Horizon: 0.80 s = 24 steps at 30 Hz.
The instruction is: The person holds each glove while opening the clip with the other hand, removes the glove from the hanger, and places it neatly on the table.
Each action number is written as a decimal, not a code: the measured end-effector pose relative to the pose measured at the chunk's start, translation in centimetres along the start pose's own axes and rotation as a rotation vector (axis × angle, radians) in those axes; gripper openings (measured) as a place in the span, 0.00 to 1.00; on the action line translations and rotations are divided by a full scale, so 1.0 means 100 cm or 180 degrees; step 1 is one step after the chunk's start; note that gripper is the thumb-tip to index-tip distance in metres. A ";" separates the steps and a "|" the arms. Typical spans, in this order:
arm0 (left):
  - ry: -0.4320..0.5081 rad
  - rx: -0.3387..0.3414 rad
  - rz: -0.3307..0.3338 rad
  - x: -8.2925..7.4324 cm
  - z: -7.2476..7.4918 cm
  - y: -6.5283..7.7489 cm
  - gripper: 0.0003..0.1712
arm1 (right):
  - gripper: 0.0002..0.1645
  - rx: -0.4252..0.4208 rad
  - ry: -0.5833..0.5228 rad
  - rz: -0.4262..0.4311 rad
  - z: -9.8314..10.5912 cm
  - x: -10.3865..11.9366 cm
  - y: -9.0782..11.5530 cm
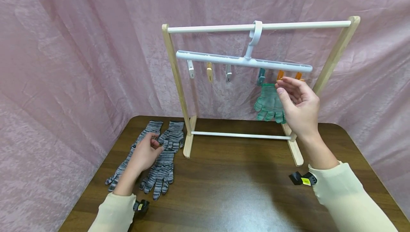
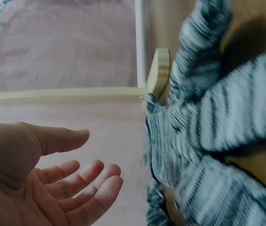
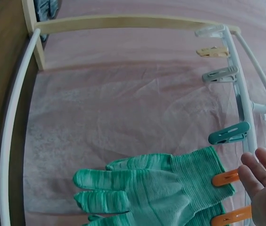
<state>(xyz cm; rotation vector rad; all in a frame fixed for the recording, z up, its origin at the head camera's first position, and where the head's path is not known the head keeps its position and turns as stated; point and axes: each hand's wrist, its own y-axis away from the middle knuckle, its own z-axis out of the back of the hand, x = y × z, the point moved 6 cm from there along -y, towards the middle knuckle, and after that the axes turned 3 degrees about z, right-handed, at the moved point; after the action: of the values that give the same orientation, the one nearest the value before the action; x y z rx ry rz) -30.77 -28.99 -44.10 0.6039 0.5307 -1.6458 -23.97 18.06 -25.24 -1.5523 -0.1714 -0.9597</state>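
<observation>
Green knitted gloves [image 1: 268, 103] hang fingers-down under a white clip hanger [image 1: 217, 59]. Two orange clips [image 3: 226, 177] hold their cuffs in the right wrist view. Close by the orange clips is my right hand [image 1: 301, 109], fingers loosely bent with nothing pinched between them; in the head view it covers part of the gloves. My left hand [image 1: 145, 155] hovers over grey striped gloves [image 1: 163, 171] at the left of the table. In the left wrist view its fingers [image 2: 93, 195] are loosely spread, thumb apart, and the palm holds nothing.
The hanger hooks over the top bar of a wooden-sided rack [image 1: 177, 77]. White [image 1: 190, 69], yellow [image 1: 209, 72], grey [image 1: 228, 74] and teal clips [image 1: 261, 77] hang from it without fabric. A pink curtain [image 1: 96, 47] stands behind the brown table [image 1: 230, 182].
</observation>
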 end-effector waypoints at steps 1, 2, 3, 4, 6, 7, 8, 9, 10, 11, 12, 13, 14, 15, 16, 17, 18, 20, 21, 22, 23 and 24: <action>0.0043 -0.0018 -0.0007 -0.003 0.000 -0.001 0.32 | 0.18 -0.0002 0.0012 0.0017 0.001 0.000 0.000; 0.0080 -0.0035 -0.0027 -0.005 0.000 -0.001 0.32 | 0.18 -0.0002 0.0020 0.0030 0.003 0.000 0.001; 0.0111 -0.0059 -0.0050 -0.008 0.000 -0.002 0.32 | 0.18 -0.0002 0.0015 0.0038 0.004 -0.001 0.001; 0.0144 -0.0079 -0.0073 -0.011 0.000 -0.002 0.32 | 0.18 -0.0005 0.0019 0.0050 0.005 -0.001 0.001; 0.0198 -0.0135 -0.0128 -0.017 0.000 -0.004 0.33 | 0.18 -0.0018 0.0016 0.0047 0.007 -0.002 0.002; 0.0231 -0.0166 -0.0149 -0.020 0.000 -0.004 0.33 | 0.18 -0.0025 0.0011 0.0038 0.008 -0.002 0.002; 0.0258 -0.0200 -0.0176 -0.023 -0.001 -0.005 0.33 | 0.18 -0.0032 0.0020 0.0030 0.009 -0.003 0.002; 0.0290 -0.0229 -0.0201 -0.026 -0.001 -0.006 0.33 | 0.18 -0.0042 0.0023 0.0018 0.010 -0.003 0.002; 0.0324 -0.0254 -0.0221 -0.029 -0.002 -0.007 0.33 | 0.18 -0.0053 0.0041 0.0005 0.012 -0.003 0.002; 0.0361 -0.0267 -0.0240 -0.033 -0.004 -0.008 0.32 | 0.18 -0.0060 0.0051 -0.0010 0.013 -0.003 0.002; 0.0409 -0.0276 -0.0254 -0.036 -0.005 -0.008 0.32 | 0.18 -0.0064 0.0060 -0.0016 0.014 -0.003 0.002; 0.0441 -0.0278 -0.0261 -0.040 -0.006 -0.009 0.32 | 0.18 -0.0068 0.0065 -0.0023 0.015 -0.003 0.002; 0.0486 -0.0274 -0.0271 -0.044 -0.008 -0.010 0.32 | 0.18 -0.0069 0.0076 -0.0029 0.016 -0.003 0.002; 0.0515 -0.0260 -0.0276 -0.048 -0.010 -0.011 0.33 | 0.18 -0.0075 0.0078 -0.0036 0.017 -0.003 0.002; 0.0549 -0.0246 -0.0280 -0.052 -0.011 -0.012 0.33 | 0.18 -0.0080 0.0084 -0.0038 0.017 -0.004 0.002; 0.0575 -0.0229 -0.0297 -0.056 -0.013 -0.014 0.33 | 0.18 -0.0085 0.0084 -0.0046 0.018 -0.004 0.003; 0.0601 -0.0226 -0.0318 -0.060 -0.014 -0.015 0.33 | 0.18 -0.0093 0.0087 -0.0052 0.019 -0.005 0.003; 0.0631 -0.0218 -0.0380 -0.068 -0.017 -0.017 0.34 | 0.18 -0.0109 0.0096 -0.0050 0.021 -0.007 0.003; 0.0636 -0.0221 -0.0416 -0.072 -0.018 -0.018 0.34 | 0.18 -0.0118 0.0095 -0.0043 0.022 -0.008 0.003; 0.0667 -0.0228 -0.0448 -0.077 -0.019 -0.019 0.34 | 0.18 -0.0122 0.0095 -0.0037 0.023 -0.008 0.003; 0.0690 -0.0233 -0.0483 -0.081 -0.020 -0.020 0.34 | 0.18 -0.0128 0.0092 -0.0029 0.024 -0.009 0.003; 0.0717 -0.0244 -0.0510 -0.085 -0.021 -0.021 0.34 | 0.18 -0.0131 0.0088 -0.0017 0.025 -0.010 0.003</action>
<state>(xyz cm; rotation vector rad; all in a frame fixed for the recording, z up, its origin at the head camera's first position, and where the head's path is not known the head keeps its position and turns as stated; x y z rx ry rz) -31.65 -20.93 -40.16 0.7093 0.8210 -1.7086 -23.31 20.57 -25.93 -1.5761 -0.1370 -0.9939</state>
